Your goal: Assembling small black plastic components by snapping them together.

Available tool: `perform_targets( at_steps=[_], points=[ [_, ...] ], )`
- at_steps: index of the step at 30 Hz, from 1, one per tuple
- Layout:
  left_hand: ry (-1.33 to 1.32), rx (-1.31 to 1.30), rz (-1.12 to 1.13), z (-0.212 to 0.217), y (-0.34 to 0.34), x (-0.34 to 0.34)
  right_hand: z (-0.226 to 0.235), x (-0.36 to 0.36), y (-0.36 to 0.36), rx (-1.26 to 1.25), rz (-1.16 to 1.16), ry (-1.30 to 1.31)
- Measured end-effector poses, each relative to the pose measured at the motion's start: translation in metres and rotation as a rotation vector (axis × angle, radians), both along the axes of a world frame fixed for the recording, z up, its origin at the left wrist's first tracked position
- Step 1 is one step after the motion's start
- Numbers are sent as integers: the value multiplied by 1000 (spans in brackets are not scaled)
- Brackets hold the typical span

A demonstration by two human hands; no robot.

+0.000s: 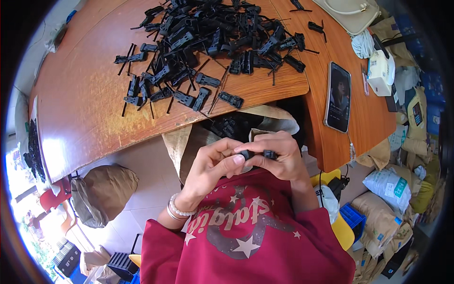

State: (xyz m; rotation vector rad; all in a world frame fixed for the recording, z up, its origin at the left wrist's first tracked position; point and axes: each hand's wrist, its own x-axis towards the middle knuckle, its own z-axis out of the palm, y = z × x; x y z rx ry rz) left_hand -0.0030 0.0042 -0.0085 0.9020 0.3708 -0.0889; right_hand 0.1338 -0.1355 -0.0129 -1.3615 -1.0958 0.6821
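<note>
In front of my chest, below the table edge, my two hands meet around a small black plastic part. My left hand (pixel 213 162) is closed, pinching the near end of a black piece (pixel 246 154) between thumb and forefinger. My right hand (pixel 280 152) is closed too, its fingers round a black piece (pixel 270 154) whose square end pokes out. Whether these are one part or two joined ones is hidden by the fingers. Beyond lies a big heap of similar black plastic parts (pixel 182 41), many with thin black strips. An open sack (pixel 177 149) under my hands holds more black parts (pixel 228 126).
On the table's right side lie a phone (pixel 338 97) with its screen lit, a tissue box (pixel 379 72) and a pale handbag (pixel 352 12). A brown sack (pixel 105 193) stands at the left on the floor. Packed bags (pixel 376 208) and a blue crate (pixel 352 218) crowd the right.
</note>
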Motion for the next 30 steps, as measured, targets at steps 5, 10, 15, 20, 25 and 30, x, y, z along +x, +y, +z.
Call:
perform_targets(
  at_steps=[5,10,15,20,25,30],
  points=[
    [23,-78,115,5,-7,1,0,-5,1,3,-39,-62],
    [40,-197,138,4,-5,-4,2,-8,2,32,-2,-78],
    [61,-183,88,-1,-4,-12,1,-11,1,-9,49,20],
    [-62,682,-25,4,-2,-16,-4,-15,8,-214,-245,-69],
    [-221,1251,-156,12,0,-14,-6,-18,5,-285,-235,3],
    [-297,1525,74,8,-7,-9,5,-29,6,-321,-276,49]
  ],
)
